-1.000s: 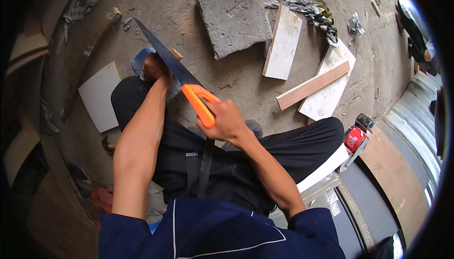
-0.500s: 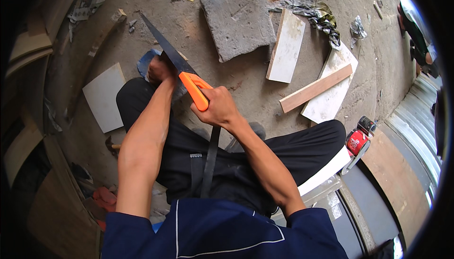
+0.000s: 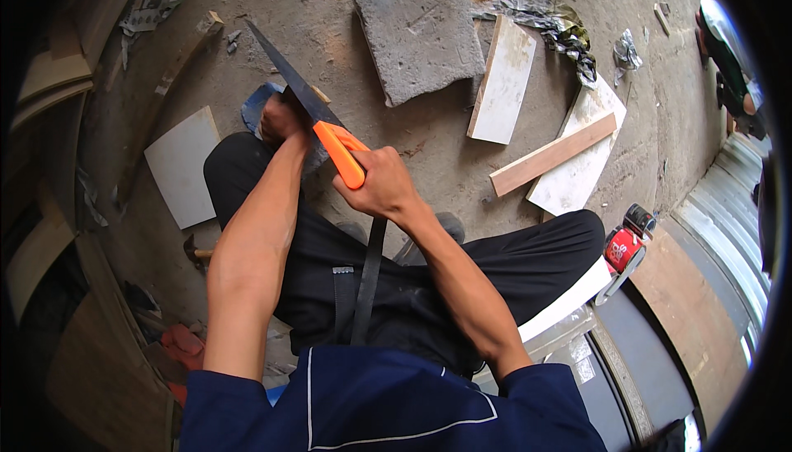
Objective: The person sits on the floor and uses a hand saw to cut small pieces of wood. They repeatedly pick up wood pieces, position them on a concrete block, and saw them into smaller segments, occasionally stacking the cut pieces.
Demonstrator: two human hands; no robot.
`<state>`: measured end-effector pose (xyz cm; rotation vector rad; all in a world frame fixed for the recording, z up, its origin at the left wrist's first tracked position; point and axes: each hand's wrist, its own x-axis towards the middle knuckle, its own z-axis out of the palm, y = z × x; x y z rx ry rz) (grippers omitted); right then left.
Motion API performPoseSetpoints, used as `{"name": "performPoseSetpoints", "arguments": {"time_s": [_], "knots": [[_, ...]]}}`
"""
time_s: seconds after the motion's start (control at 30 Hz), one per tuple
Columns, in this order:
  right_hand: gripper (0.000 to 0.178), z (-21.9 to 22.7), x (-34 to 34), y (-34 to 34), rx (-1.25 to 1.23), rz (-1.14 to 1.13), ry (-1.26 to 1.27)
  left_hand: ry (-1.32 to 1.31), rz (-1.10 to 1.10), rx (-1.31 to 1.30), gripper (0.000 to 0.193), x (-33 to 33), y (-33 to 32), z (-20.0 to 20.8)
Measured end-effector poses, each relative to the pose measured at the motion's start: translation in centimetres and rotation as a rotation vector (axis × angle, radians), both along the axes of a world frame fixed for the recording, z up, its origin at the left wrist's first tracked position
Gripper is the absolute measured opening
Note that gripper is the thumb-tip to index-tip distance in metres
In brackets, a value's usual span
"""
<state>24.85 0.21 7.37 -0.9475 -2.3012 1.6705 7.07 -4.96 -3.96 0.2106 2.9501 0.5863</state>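
My right hand (image 3: 379, 181) is wrapped round the orange handle of a handsaw (image 3: 339, 153). The dark blade runs up and to the left, past my left hand, its tip over the concrete floor. Beside the blade, my left hand (image 3: 281, 119) is closed near my left knee; the blade and the hand itself hide what its fingers grip. Something blue (image 3: 257, 105) lies right by that hand. A short strip of pale wood (image 3: 321, 95) shows at the blade's far edge.
Ahead lies a rough concrete slab (image 3: 419, 38). White-faced boards (image 3: 502, 81) and a brown wooden strip (image 3: 553, 153) lie to its right. A white board (image 3: 183, 167) and a hammer (image 3: 195, 251) are on the left. A red power tool (image 3: 623, 247) stands right; another person (image 3: 730, 56) is at far right.
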Motion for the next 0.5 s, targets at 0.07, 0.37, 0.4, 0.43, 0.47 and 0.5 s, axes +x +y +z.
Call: {"name": "performPoseSetpoints", "arguments": {"time_s": [0.07, 0.37, 0.4, 0.43, 0.47, 0.5], "knots": [[0.022, 0.2, -0.3, 0.1, 0.009, -0.002, -0.011, -0.028, 0.003, -0.003, 0.044, 0.0, 0.0, 0.0], [0.015, 2.8, 9.4, -2.3, -0.135, 0.017, -0.011, -0.038, 0.127, -0.014, 0.044, -0.5, 0.2, 0.1], [0.010, 3.8, 10.3, -2.0, -0.172, -0.021, -0.024, -0.017, 0.119, -0.018, 0.044, -0.5, 0.2, -0.1], [0.012, 4.3, 10.1, -1.7, -0.139, 0.023, -0.019, 0.005, 0.112, -0.024, 0.044, -0.5, 0.1, -0.4], [0.014, 4.8, 9.9, -1.3, -0.102, 0.051, -0.018, -0.025, 0.096, -0.017, 0.044, -0.4, 0.4, -0.1], [0.016, 5.0, 9.7, -1.1, -0.066, 0.080, -0.017, -0.054, 0.081, -0.012, 0.045, -0.2, 0.6, 0.2]]}}
